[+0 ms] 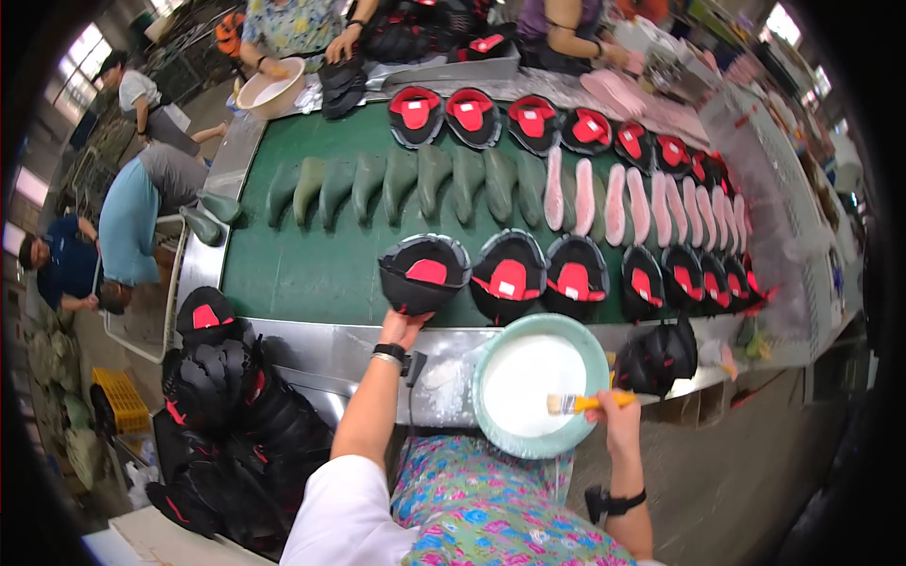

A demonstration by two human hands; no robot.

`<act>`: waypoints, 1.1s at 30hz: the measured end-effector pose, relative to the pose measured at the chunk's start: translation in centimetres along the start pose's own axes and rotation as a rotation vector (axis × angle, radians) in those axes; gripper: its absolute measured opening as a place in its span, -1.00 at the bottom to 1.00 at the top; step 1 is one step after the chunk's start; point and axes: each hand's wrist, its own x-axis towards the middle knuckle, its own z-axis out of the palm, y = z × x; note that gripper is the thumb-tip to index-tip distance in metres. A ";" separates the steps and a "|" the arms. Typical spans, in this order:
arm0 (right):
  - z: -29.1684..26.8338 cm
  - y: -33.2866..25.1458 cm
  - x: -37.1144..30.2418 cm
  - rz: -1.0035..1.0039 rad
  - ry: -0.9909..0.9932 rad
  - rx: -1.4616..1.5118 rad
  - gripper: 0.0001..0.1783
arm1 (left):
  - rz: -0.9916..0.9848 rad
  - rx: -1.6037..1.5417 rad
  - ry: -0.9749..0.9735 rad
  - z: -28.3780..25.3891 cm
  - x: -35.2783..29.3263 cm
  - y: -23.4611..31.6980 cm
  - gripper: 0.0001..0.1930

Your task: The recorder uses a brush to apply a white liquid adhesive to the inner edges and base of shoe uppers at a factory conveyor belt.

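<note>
My left hand grips the near end of a black shoe upper with a red lining and a white label, at the near edge of the green belt. Its fingers are partly hidden under the upper. My right hand is closed on the yellow handle of a paintbrush. The bristles are over a pale green basin of white liquid, near its right side. Two more black uppers lie right of the held one.
On the green belt stand rows of green shoe lasts, pink insoles and more uppers. Black uppers are heaped at my left, others right of the basin. Co-workers work across the belt, near a cream basin.
</note>
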 end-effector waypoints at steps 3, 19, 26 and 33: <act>1.6 0.5 -0.2 0.032 -0.055 -0.032 -0.78 | -0.094 -0.091 0.200 -0.9 3.8 -3.4 -0.26; 11.7 -1.8 0.8 -0.138 -0.355 -0.045 -0.59 | 0.432 2.179 1.313 -6.7 -27.4 22.7 0.10; 15.1 -1.0 -1.4 -0.128 -0.490 -0.086 -0.58 | 0.595 2.079 1.443 -11.4 -30.1 25.3 0.12; 14.5 -0.8 -1.6 -0.125 -0.433 -0.074 -0.58 | 0.567 2.032 1.613 -13.2 -33.4 31.5 -0.21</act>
